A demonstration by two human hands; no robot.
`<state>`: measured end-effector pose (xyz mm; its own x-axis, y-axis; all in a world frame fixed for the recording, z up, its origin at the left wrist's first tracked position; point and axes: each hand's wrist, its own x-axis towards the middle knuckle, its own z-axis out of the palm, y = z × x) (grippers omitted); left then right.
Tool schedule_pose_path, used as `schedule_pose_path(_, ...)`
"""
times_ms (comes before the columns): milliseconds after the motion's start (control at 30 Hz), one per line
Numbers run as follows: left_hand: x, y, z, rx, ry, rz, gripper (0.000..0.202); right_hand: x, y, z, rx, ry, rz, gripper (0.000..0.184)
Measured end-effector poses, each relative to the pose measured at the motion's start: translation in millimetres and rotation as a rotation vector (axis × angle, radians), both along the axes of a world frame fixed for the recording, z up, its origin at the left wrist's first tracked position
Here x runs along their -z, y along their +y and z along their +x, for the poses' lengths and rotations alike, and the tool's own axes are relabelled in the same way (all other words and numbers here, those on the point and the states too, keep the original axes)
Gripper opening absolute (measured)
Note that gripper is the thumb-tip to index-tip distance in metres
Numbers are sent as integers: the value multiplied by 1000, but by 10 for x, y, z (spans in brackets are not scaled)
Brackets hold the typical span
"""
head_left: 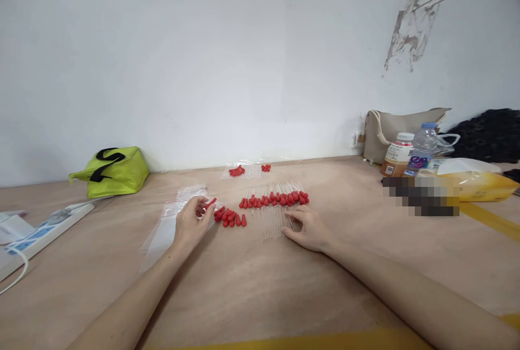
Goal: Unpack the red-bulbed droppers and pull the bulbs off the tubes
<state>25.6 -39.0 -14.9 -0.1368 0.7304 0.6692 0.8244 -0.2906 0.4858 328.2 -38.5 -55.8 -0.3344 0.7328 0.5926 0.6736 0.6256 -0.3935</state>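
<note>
My left hand (190, 224) pinches one red rubber bulb (210, 203) between thumb and fingers, just left of a small heap of loose red bulbs (229, 218). My right hand (306, 226) rests on the wooden surface with its fingertips closed on the end of a clear glass tube (289, 222), at the right edge of a row of glass droppers (274, 208) whose tops carry red bulbs. Clear plastic bags (164, 228) lie under and beside my left hand.
A further bag with red bulbs (242, 170) lies near the wall. A lime-green bag (111, 170) and a white power strip (40, 232) are at the left. At the right stand two bottles (410, 154), a beige bag (396, 128) and a yellow packet (483, 185).
</note>
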Motion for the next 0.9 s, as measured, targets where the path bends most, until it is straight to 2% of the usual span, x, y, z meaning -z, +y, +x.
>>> schedule_pose_path(167, 9, 71, -5, -2, -105, -106, 28, -15, 9, 0, -43, -21, -37, 35)
schedule_pose_path(333, 68, 213, -3, 16, -76, -193, 29, -78, 2, 10, -104, 46, -77, 45)
schedule_pose_path(400, 105, 262, -9, 32, -53, -214, 31, -89, 17, 46, -49, 104, -83, 34)
schedule_pose_path(467, 136, 287, -12, 51, -32, -234, 32, -82, 47, 97, 69, 122, -111, 24)
schedule_pose_path(567, 149, 276, 0, 63, -28, -273, 34, -43, 94, 166, 202, 68, -194, 23)
schedule_pose_path(700, 93, 204, 16, 14, -38, -251, 33, 7, 119, 167, 200, 22, -283, 34)
schedule_pose_path(800, 18, 166, -3, -48, 3, -180, 28, -8, 116, 99, 195, 30, -335, 32)
schedule_pose_path(900, -64, 178, -1, -57, 99, -168, 20, -61, 104, 17, 220, 57, -379, 26)
